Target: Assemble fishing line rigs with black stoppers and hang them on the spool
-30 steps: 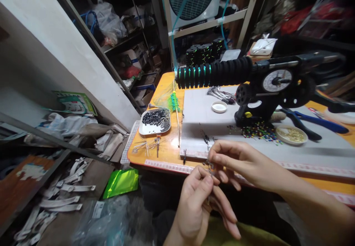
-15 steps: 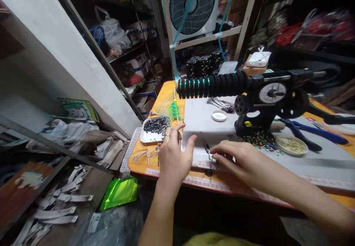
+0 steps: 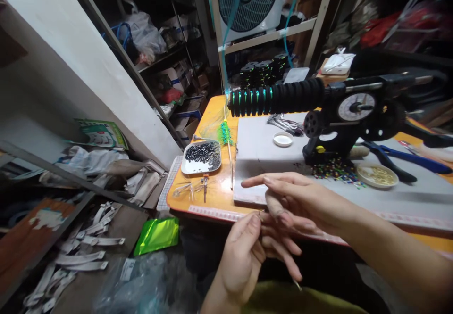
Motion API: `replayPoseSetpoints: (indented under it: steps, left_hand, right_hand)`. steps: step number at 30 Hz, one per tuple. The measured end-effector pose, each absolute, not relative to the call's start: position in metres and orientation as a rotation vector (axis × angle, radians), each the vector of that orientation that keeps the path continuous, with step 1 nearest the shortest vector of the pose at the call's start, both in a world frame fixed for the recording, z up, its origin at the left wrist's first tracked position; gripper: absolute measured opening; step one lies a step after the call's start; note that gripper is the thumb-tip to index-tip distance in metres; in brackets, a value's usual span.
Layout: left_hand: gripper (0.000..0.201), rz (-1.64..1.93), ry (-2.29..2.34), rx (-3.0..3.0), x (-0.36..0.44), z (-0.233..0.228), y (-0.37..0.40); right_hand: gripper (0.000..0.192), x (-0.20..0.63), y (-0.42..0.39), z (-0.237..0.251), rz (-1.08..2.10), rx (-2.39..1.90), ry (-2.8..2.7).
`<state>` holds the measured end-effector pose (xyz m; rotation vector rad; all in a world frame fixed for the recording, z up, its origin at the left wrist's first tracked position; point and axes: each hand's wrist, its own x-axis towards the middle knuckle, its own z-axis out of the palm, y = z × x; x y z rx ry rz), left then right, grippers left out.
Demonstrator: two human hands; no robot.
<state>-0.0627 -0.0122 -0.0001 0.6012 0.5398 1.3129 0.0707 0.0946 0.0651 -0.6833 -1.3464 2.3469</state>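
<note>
I see my left hand (image 3: 244, 252) and right hand (image 3: 297, 201) meeting just before the orange worktop (image 3: 215, 189) edge, fingers (image 3: 253, 224) pinching a small item too tiny to identify. A tray of dark pieces (image 3: 201, 156) sits on the worktop, beside a black winding machine (image 3: 339, 116).

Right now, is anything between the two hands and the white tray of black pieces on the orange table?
Nothing visible blocks it. The left hand and right hand meet at the table's near edge; between them and the white tray lie only flat small metal bits on the orange table.
</note>
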Motion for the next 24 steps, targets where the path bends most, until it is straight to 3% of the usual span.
replayPoseSetpoints:
  steps: [4, 11, 24]
  left_hand:
    - [0.043, 1.257, 0.434, 0.515, -0.062, -0.008, -0.022]
    - [0.044, 1.197, 0.338, 0.364, -0.056, -0.017, -0.043]
    - [0.044, 1.090, 0.353, 0.215, -0.045, -0.033, -0.074]
  right_hand:
    - [0.032, 0.066, 0.090, 0.062, 2.471, -0.608, -1.258]
    - [0.049, 0.065, 0.077, 0.057, 2.428, -0.691, -1.220]
    - [0.047, 0.080, 0.082, 0.056, 2.352, -0.816, -1.191]
